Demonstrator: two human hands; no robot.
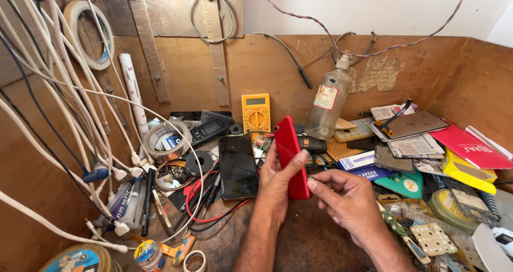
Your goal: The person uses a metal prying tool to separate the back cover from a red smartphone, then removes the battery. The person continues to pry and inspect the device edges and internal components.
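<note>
Left hand (279,184) grips red phone (291,155) upright; right hand (344,197) loosely curled beside it, holding nothing visible. Black phone (238,167) and yellow multimeter (256,113) lie close behind.

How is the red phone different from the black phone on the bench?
The red phone is held up on edge in the left hand, with the right hand at its lower edge; the black phone lies flat on the bench, untouched. The red phone shows its coloured back; the black phone shows a dark glass face. Both are slim rectangles of similar size.
</note>
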